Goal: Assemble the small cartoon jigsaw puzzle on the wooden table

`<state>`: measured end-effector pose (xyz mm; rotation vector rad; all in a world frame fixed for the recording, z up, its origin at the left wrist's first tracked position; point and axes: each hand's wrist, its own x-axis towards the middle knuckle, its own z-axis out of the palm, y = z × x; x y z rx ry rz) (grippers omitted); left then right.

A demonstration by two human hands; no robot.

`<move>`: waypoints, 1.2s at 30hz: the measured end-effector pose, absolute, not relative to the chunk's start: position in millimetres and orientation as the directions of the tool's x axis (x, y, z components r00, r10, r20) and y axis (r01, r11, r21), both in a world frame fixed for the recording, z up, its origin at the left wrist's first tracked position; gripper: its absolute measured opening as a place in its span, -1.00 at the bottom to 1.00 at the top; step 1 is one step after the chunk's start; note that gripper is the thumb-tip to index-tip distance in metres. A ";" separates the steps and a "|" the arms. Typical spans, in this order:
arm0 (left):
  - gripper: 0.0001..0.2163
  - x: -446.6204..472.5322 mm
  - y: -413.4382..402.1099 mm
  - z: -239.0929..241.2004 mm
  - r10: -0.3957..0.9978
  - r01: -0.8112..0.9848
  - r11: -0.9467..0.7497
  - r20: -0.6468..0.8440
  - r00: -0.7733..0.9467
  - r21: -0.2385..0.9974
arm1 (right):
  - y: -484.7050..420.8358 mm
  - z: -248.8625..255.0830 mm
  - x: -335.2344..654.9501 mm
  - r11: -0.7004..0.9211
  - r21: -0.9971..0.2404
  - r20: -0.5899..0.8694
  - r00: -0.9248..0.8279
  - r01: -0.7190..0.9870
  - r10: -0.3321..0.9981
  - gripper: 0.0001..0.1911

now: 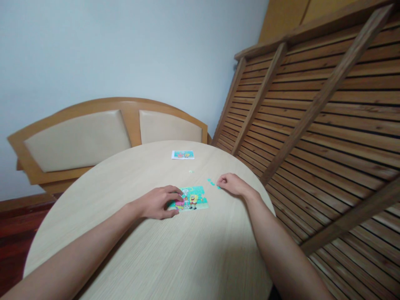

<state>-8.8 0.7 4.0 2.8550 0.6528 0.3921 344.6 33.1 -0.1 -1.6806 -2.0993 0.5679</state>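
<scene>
A small cartoon jigsaw puzzle (193, 198) lies on the round pale wooden table (150, 250). My left hand (159, 202) rests on the puzzle's left edge, fingers curled and pressing down on it. To the right, my right hand (233, 184) sits on the table with fingers bent over a loose turquoise puzzle piece (211, 182). Whether the fingers pinch a piece is hidden. A tiny pale green piece (191, 171) lies farther back.
A small picture card (183, 155) lies near the table's far edge. Behind the table stands a curved wooden bench with beige cushions (93, 137). A slatted wooden frame (312, 125) leans along the right side, close to the table.
</scene>
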 end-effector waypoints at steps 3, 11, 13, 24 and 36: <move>-0.66 -8.4 0.7 3.8 0.446 0.396 -0.887 0.218 0.868 0.238 | 34.0 -1.3 338.3 0.191 -0.467 0.110 -0.158 0.864 0.981 -0.80; -0.67 -6.9 0.3 4.5 0.442 0.392 -0.889 0.225 0.868 0.236 | 38.5 -8.6 310.2 0.280 -0.262 0.260 -0.212 0.924 0.942 -0.71; -0.67 -6.8 0.2 4.5 0.444 0.393 -0.888 0.224 0.867 0.238 | 40.0 -11.2 309.2 0.352 -0.263 0.273 -0.280 0.898 0.920 -0.76; -0.67 -6.7 -0.5 5.7 0.447 0.397 -0.887 0.220 0.867 0.237 | 34.6 -3.1 320.6 0.626 -0.542 0.218 -0.625 0.561 0.750 -0.79; -0.67 -7.0 -1.0 5.9 0.447 0.397 -0.887 0.220 0.867 0.237 | 35.6 -4.5 328.1 0.522 -0.476 0.217 -0.481 0.707 0.850 -0.76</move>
